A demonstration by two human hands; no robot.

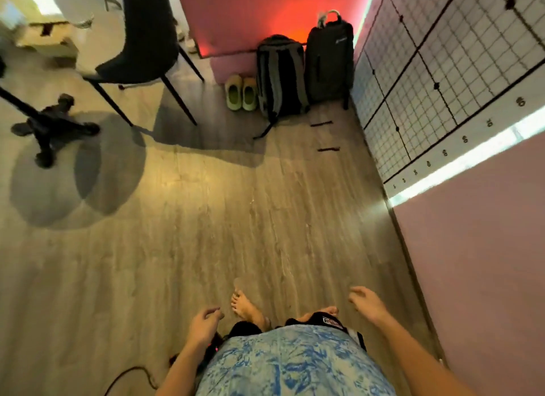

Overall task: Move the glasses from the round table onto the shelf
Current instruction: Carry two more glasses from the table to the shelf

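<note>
No glasses, round table top or shelf show in the head view. My left hand [205, 324] hangs low at the bottom centre with loosely curled fingers and nothing in it. My right hand [367, 302] hangs to the right, fingers spread and empty. Both hands are over the wooden floor [206, 218], beside my bare feet [246, 305]. A black pedestal base [48, 127] with a round shadow under it stands at the left edge; what it carries is out of frame.
A black chair [144, 35] stands at the upper left. Two dark backpacks [281, 74] and a pair of green slippers [241, 93] lie against a pink block ahead. A gridded wall panel [442, 79] and pink wall [477, 263] run along the right. A black cable [129, 378] trails at the bottom left.
</note>
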